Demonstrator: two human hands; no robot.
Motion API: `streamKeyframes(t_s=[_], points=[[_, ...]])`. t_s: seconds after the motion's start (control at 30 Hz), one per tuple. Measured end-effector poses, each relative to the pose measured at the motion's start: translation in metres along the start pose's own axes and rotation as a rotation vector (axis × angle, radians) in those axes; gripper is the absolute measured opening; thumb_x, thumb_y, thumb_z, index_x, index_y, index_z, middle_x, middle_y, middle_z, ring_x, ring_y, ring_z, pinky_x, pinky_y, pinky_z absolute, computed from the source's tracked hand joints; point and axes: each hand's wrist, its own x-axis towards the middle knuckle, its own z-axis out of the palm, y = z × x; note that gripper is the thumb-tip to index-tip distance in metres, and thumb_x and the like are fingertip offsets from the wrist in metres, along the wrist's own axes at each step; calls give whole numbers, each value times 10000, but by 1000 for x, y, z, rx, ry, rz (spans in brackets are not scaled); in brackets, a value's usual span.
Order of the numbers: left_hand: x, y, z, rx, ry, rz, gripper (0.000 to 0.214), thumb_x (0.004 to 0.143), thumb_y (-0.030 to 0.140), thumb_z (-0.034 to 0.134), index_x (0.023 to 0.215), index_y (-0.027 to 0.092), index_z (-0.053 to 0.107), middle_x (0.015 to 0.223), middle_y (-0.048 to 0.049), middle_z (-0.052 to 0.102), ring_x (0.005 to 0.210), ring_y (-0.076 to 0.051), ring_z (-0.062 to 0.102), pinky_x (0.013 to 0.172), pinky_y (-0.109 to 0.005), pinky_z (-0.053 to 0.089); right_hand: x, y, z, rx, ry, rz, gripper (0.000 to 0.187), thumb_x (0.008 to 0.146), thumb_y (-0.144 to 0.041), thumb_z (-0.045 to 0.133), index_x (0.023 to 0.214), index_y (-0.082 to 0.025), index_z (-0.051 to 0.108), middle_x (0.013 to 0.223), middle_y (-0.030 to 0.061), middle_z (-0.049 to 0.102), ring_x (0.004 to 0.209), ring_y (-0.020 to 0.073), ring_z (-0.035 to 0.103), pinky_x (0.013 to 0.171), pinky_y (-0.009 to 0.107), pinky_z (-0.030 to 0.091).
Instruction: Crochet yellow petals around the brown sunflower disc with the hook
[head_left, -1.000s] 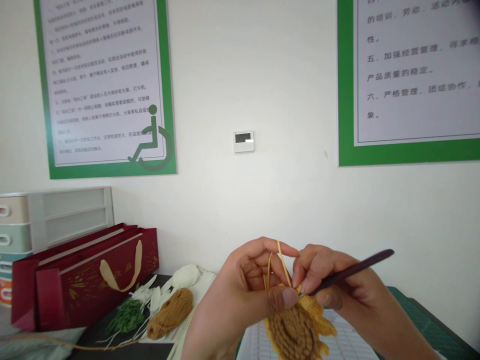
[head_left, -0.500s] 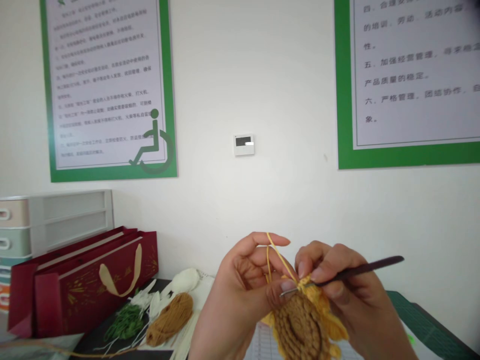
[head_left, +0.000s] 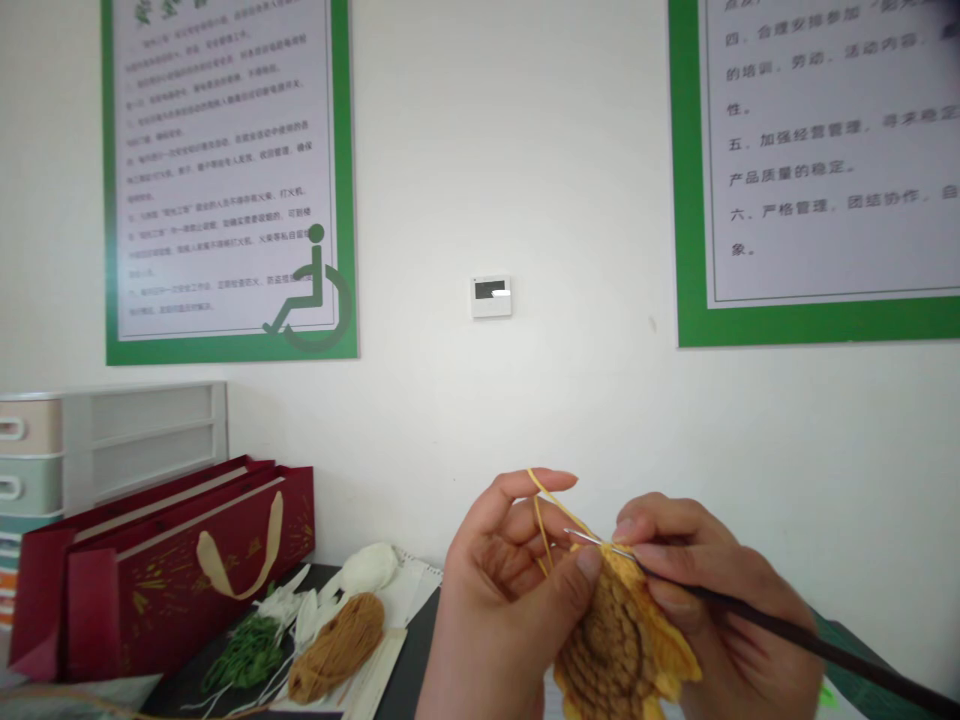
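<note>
My left hand (head_left: 517, 580) pinches the top edge of a round crochet piece (head_left: 611, 630) with a brown centre and yellow petals around it. Yellow yarn (head_left: 559, 497) runs over its raised index finger and down to the piece. In my right hand (head_left: 697, 570) is a crochet hook (head_left: 742, 603) with a dark handle, held between thumb and fingers. The hook's metal tip lies at the yellow stitches on the top edge, pointing left, close to the strand. The lower part of the piece drops out of the frame.
On the dark table at left lie a brown yarn skein (head_left: 337, 648), green yarn (head_left: 244, 652) and a white yarn bundle (head_left: 369, 567). Dark red gift bags (head_left: 180, 580) stand behind, beside a drawer unit (head_left: 142, 430). A green mat (head_left: 855, 650) is at right.
The crochet hook has swung: its handle now slopes down to the right instead of up, and its tip has risen from below the left thumb to above the piece's edge. The view has shifted slightly.
</note>
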Motion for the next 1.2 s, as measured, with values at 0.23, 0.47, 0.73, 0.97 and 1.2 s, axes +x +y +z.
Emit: streamKeyframes(t_s=[0.23,0.47,0.73,0.97,1.2], points=[[1,-4,3,-76,10,-54,356,769,183,882,1085,229,725,781,5,679,681,-110,599,667,-240,477,-9,4,10,-83,100,-83,236,973,-233,643,1126,-373,754,1008,34,686,886,217,649,724,394,500],[2,-4,4,-74,10,-44,387,767,185,882,1118,235,726,785,18,655,659,-87,570,643,-211,458,-11,7,10,-123,108,-109,258,970,-219,641,1152,-365,751,1009,51,668,874,225,643,667,383,494],[3,-3,6,-120,-53,-50,398,786,146,858,1149,226,716,856,-20,735,701,-110,626,695,-240,497,-8,2,19,28,168,1,158,963,-245,655,1053,-319,761,895,56,652,813,217,631,634,361,498],[2,2,7,-85,-87,-86,513,801,157,843,1284,239,690,921,-45,753,750,-142,659,729,-264,515,-4,5,14,248,64,166,118,987,-290,640,1032,-303,748,751,2,530,715,165,560,589,312,456],[3,2,7,-73,-114,-69,538,817,148,826,1323,240,671,895,-48,744,778,-149,649,753,-267,510,1,4,13,381,60,257,105,983,-360,645,968,-293,724,756,-20,455,682,133,493,575,275,422]])
